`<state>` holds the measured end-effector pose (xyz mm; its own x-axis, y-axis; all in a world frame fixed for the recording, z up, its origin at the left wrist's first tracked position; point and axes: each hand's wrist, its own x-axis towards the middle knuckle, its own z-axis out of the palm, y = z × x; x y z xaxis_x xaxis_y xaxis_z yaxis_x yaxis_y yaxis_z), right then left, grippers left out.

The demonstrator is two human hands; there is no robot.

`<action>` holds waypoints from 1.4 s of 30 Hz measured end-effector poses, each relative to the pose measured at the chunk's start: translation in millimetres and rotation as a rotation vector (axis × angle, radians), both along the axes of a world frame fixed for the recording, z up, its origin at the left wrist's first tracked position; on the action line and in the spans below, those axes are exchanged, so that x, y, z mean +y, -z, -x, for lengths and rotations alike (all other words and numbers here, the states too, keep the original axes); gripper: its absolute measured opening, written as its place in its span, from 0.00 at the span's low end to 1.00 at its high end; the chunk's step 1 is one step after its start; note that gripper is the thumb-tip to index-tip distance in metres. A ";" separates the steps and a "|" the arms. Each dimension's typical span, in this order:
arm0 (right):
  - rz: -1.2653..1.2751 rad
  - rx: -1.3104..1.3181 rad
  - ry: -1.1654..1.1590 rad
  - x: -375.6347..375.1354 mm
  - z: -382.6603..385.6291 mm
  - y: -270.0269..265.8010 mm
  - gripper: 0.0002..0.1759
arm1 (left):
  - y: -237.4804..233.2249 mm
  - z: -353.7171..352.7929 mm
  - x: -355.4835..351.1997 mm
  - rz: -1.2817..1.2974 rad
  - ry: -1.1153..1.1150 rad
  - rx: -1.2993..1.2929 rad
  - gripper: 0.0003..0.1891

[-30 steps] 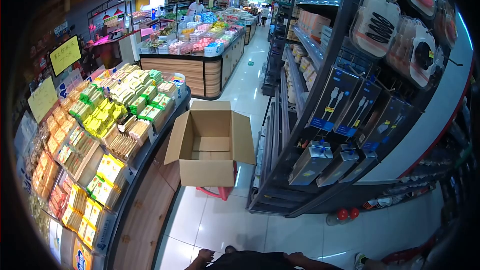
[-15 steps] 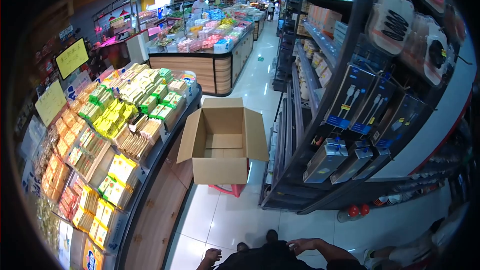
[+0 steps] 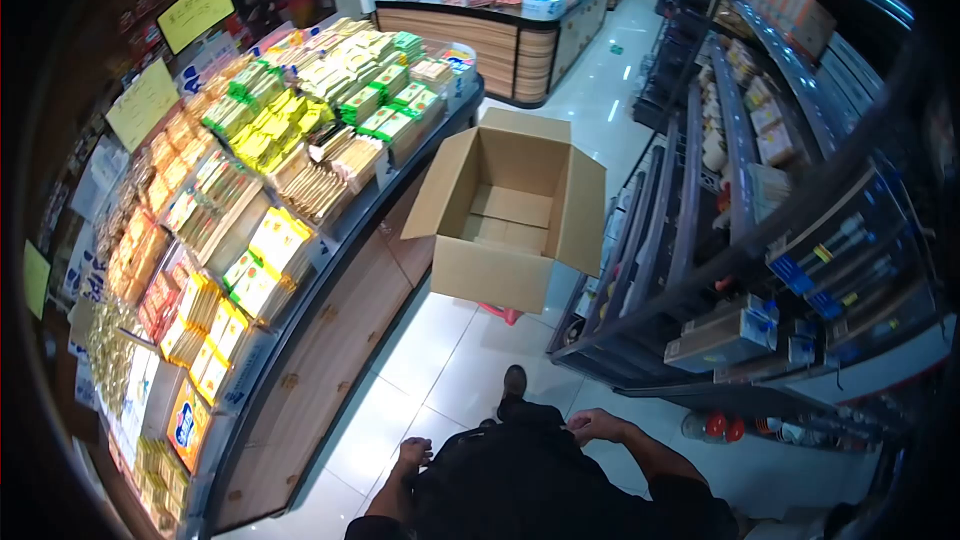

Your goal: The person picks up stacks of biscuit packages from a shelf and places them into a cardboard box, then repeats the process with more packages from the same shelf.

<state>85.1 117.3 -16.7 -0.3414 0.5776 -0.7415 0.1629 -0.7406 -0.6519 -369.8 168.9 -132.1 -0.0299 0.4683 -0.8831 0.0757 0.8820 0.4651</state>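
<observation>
My left hand (image 3: 414, 453) hangs at the left side of my dark clothing, its fingers loosely curled with nothing seen in them. At the right side of my body, my right hand (image 3: 594, 426) has bent fingers drawn together; what they hold, if anything, is too small to make out. Neither hand touches the open cardboard box (image 3: 492, 276), which stands in front of me with its flaps spread. The inside bottom of the box shows bare cardboard. Under it, part of a red support (image 3: 503, 313) is visible.
A curved display counter (image 3: 345, 340) with packaged goods runs along the left. Dark metal shelving (image 3: 690, 190), with boxed cables (image 3: 840, 250) hanging at its end, stands on the right. Another goods counter (image 3: 465, 40) is beyond the box. Tiled floor (image 3: 410, 365) lies before my feet.
The view has tilted down and turned left, so the box appears higher and further right. One shoe now shows further forward. Both hands remain beside my body.
</observation>
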 end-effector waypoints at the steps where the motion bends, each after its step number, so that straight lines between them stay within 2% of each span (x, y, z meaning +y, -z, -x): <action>1: -0.008 -0.026 0.029 12.3 -1.4 3.0 0.15 | -0.8 -1.7 3.8 -0.003 -0.024 -0.001 0.09; 8: -0.192 -0.281 0.028 63.8 -1.9 56.6 0.14 | -9.4 -32.6 52.4 -0.071 -0.049 0.063 0.11; 13: -0.245 -0.468 -0.056 98.6 -6.5 33.5 0.16 | -8.3 -59.0 83.7 -0.088 -0.047 0.079 0.14; 15: -0.491 -0.585 -0.098 101.6 -13.0 54.5 0.16 | -8.2 -68.4 92.4 -0.085 0.001 0.107 0.15; 16: -0.441 -0.553 -0.056 105.8 -14.7 66.2 0.14 | -8.1 -72.7 96.9 -0.080 -0.013 0.118 0.16; 21: -0.359 -0.486 -0.159 134.9 -26.8 96.2 0.13 | 1.4 -77.4 109.8 -0.125 -0.037 0.273 0.14; 26: -0.542 -0.733 -0.318 159.8 -12.5 108.4 0.11 | 3.9 -64.9 117.5 -0.177 -0.196 0.312 0.15; 28: -0.526 -0.723 -0.334 174.7 1.3 113.4 0.11 | 5.4 -58.0 123.4 -0.179 -0.251 0.292 0.15; 30: -0.497 -0.716 -0.331 182.5 14.1 116.8 0.12 | 7.3 -45.8 131.0 -0.150 -0.154 0.339 0.14; 32: -0.249 -0.641 -0.287 196.5 29.4 113.6 0.13 | 8.7 -28.9 144.6 -0.149 -0.145 0.319 0.14; 35: -0.359 -0.722 -0.345 215.5 64.9 112.0 0.13 | -0.7 2.6 173.0 -0.164 -0.146 0.269 0.11; 37: -0.341 -0.793 -0.328 230.0 90.1 117.0 0.12 | 7.5 26.6 191.0 -0.231 -0.079 0.285 0.10; 39: -0.434 -0.732 -0.255 232.9 107.7 124.9 0.14 | 7.8 49.7 203.0 -0.231 0.001 0.275 0.10; 41: -0.250 -0.463 -0.050 242.6 131.3 101.1 0.11 | 14.4 71.6 209.5 -0.266 -0.147 0.143 0.08; 42: -0.462 -0.372 -0.096 245.1 144.1 72.3 0.11 | 11.4 82.0 211.3 -0.289 -0.144 0.085 0.08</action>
